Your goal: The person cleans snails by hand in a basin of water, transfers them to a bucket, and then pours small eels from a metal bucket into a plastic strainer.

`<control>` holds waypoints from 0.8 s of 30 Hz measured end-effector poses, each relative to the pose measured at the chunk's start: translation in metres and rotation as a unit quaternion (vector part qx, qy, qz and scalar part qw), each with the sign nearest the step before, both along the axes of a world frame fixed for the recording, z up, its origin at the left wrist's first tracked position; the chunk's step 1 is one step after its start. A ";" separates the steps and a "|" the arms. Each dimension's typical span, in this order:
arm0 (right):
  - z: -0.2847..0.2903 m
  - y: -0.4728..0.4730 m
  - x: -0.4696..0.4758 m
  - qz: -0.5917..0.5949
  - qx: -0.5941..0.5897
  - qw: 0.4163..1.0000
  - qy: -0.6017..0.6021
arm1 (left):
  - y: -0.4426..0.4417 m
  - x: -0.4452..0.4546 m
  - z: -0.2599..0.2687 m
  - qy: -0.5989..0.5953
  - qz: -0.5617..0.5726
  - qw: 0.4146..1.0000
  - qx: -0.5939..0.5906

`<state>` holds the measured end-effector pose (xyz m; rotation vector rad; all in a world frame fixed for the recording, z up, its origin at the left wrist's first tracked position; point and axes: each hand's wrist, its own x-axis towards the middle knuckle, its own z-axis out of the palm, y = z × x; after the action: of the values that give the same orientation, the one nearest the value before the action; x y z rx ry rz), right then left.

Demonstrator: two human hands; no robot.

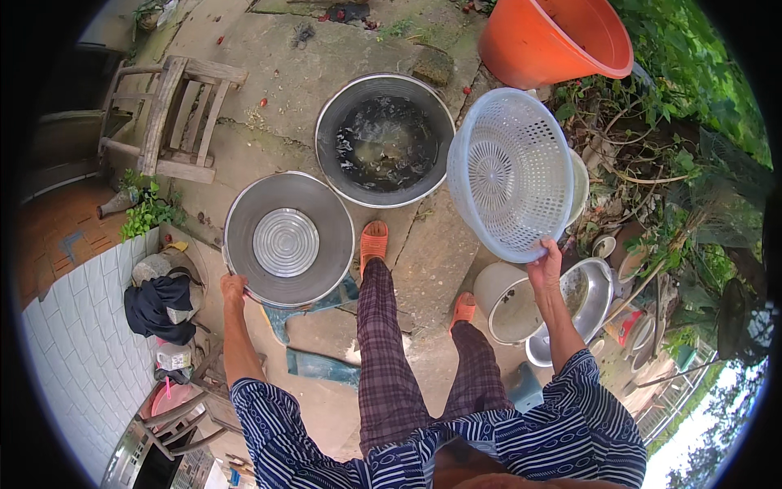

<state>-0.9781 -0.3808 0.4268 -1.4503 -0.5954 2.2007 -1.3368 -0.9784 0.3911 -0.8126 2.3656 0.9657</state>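
My left hand [234,288] grips the near left rim of a wide metal basin [289,238] with ringed grooves in its bottom. Nothing lies inside that basin. At the right, my right hand [545,264] holds the near rim of a light blue plastic colander [510,171], tilted so its perforated inside faces left. Between and beyond them, a second metal basin [383,198] rests on the concrete with dark water [388,143] and bits of debris in it.
An orange plastic tub [519,43] stands at the far right. A pale bucket [508,302] and a metal bowl [602,293] are near my right arm. At left are a wooden chair [174,116] and a dark cloth [160,305]. Plants [690,73] edge the right.
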 end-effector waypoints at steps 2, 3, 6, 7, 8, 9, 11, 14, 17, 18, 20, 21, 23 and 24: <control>0.005 -0.012 -0.032 0.020 0.008 0.999 -0.040 | -0.006 -0.016 -0.020 -0.026 -0.048 0.997 -0.056; 0.001 -0.010 -0.039 0.019 0.012 0.999 -0.050 | -0.005 -0.027 -0.030 -0.036 -0.049 0.997 -0.052; -0.009 -0.013 -0.060 0.032 0.033 0.999 -0.027 | -0.018 -0.056 -0.053 -0.048 -0.099 0.993 -0.050; -0.012 -0.019 -0.072 0.043 0.030 0.998 -0.032 | -0.027 -0.062 -0.060 -0.074 -0.117 0.986 -0.097; -0.016 -0.025 -0.082 0.054 0.027 0.997 -0.037 | -0.037 -0.066 -0.066 -0.099 -0.135 0.975 -0.144; -0.023 -0.033 -0.095 0.054 0.016 0.998 -0.033 | -0.061 -0.078 -0.067 -0.097 -0.133 0.974 -0.155; -0.042 -0.047 -0.114 0.020 -0.005 1.000 -0.019 | -0.107 -0.107 -0.055 -0.045 -0.267 0.922 -0.278; -0.051 -0.028 -0.108 0.023 0.012 1.000 -0.002 | -0.067 -0.089 -0.094 -0.004 -0.249 0.888 -0.387; -0.054 -0.017 -0.092 0.025 0.023 0.999 0.010 | -0.063 -0.106 -0.082 -0.017 -0.152 0.896 -0.417; -0.054 -0.005 -0.086 0.009 0.032 0.999 0.015 | -0.054 -0.111 -0.082 -0.013 -0.155 0.898 -0.412; -0.049 0.010 -0.080 -0.015 0.071 0.997 -0.010 | -0.038 -0.123 -0.079 0.002 -0.093 0.910 -0.403; -0.048 0.015 -0.080 -0.022 0.075 0.997 -0.008 | -0.029 -0.128 -0.078 0.007 -0.098 0.911 -0.400; -0.050 0.018 -0.076 -0.055 0.077 0.996 0.008 | -0.037 -0.137 -0.069 -0.032 -0.108 0.910 -0.399; -0.049 0.015 -0.076 -0.039 0.072 0.997 0.014 | -0.047 -0.141 -0.062 -0.039 -0.118 0.908 -0.400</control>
<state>-1.0544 -0.3656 0.3776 -1.3428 -0.6635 2.0704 -1.4779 -1.0258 0.3295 -0.7735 2.6976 -0.1805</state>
